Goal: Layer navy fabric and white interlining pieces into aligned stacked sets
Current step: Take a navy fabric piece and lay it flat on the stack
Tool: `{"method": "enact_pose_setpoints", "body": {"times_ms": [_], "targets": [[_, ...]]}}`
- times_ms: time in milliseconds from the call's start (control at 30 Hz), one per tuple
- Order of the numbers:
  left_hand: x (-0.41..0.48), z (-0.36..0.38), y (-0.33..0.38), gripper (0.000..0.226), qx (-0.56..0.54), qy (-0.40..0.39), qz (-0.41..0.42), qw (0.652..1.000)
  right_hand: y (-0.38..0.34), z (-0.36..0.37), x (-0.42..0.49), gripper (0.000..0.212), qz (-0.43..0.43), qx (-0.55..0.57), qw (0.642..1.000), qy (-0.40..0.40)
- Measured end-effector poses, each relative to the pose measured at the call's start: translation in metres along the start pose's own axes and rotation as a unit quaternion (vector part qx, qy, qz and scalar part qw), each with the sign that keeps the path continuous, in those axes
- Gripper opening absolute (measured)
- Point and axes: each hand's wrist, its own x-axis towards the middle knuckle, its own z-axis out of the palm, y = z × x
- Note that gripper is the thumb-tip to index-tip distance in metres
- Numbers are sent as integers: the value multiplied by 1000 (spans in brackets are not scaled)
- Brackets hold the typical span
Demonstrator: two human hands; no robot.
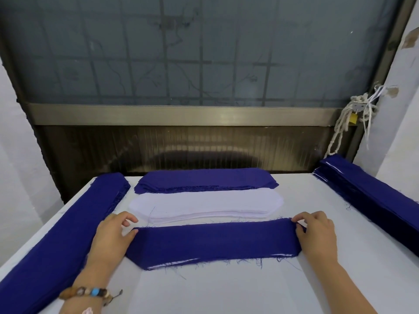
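A navy fabric piece [213,242] lies flat in front of me on the white table [226,291], with slivers of white interlining showing under its near edge. My left hand [113,236] pinches its left end between thumb and fingers. My right hand [317,234] pinches its right end the same way. Just beyond lies a stack of white interlining pieces [204,206], and behind that a stack of navy pieces [204,179].
A long navy stack [61,241] runs along the table's left edge. Another navy stack with white layers [371,196] runs along the right edge. A dark window wall [204,64] rises behind the table, with a rope bundle [353,116] hanging at the right.
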Motion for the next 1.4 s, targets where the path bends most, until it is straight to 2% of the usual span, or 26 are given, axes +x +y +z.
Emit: {"method": "enact_pose_setpoints", "body": {"times_ms": [67, 133, 300, 367, 533, 800, 1000, 1267, 1400], "targets": [[-2, -1, 5, 24, 5, 19, 39, 999, -2, -2, 2, 22, -28, -7, 999, 22], [-4, 1, 11, 17, -36, 15, 68, 997, -4, -1, 3, 21, -63, 14, 998, 9], [-6, 9, 12, 17, -66, -89, 79, 991, -11, 2, -1, 18, -142, 101, 977, -126], [-6, 11, 10, 17, -64, -114, 66, 989, -11, 3, -1, 16, -141, 100, 973, -155], [-8, 14, 10, 19, -53, -98, 64, 992, -11, 3, 1, 17, -119, 101, 975, -161], [-10, 13, 14, 16, 16, -110, 116, 987, -13, 2, 1, 17, -128, 102, 973, -161], [-8, 15, 14, 17, 72, -125, 135, 980, -13, 3, 2, 15, -138, 43, 978, -152], [-3, 15, 18, 20, 99, -161, 118, 975, -21, 6, -3, 10, -157, -115, 972, -129], [9, 10, 24, 24, 115, -237, 79, 961, -26, 6, 0, 11, -161, -147, 966, -138]]}}
